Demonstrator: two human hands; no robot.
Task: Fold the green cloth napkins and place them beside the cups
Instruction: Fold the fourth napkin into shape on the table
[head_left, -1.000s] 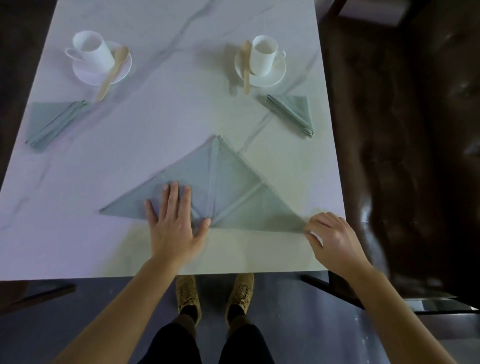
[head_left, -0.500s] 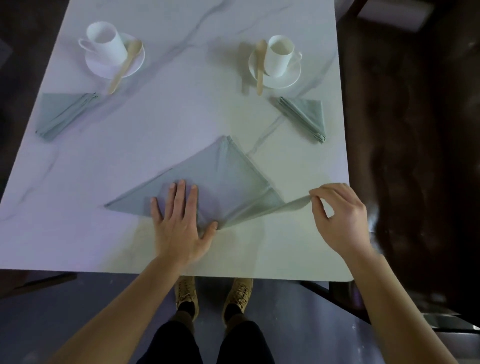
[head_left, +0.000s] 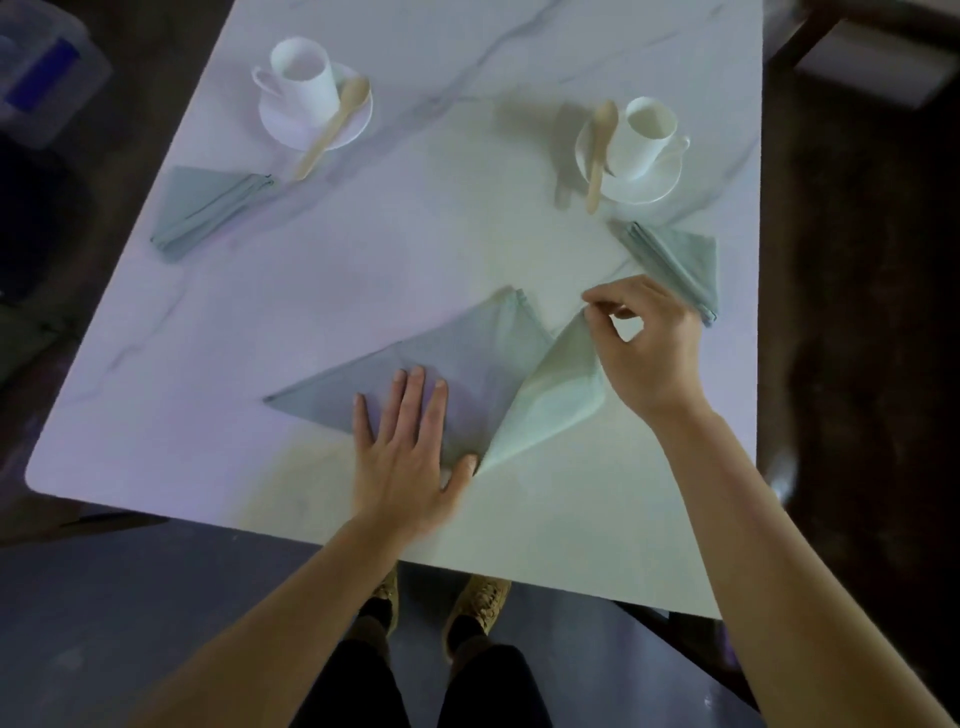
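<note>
A green napkin (head_left: 467, 358) folded into a triangle lies near the front of the marble table (head_left: 363, 249). My left hand (head_left: 408, 447) presses flat on its lower middle, fingers straight. My right hand (head_left: 647, 348) pinches the napkin's right corner and holds it lifted above the cloth, so the pale underside shows. Two folded green napkins lie by the cups: the left folded napkin (head_left: 208, 210) below the left cup (head_left: 304, 80), the right folded napkin (head_left: 680, 265) below the right cup (head_left: 647, 137).
Each cup stands on a white saucer with a wooden spoon (head_left: 332, 127) laid across it. The second spoon (head_left: 600, 153) lies left of the right cup. A dark chair (head_left: 862, 364) stands at the table's right. My shoes (head_left: 467, 608) show under the front edge.
My right hand has lifted the napkin's right corner off the table and carried it up and leftward over the cloth. My left hand has stayed pressed on the napkin.
</note>
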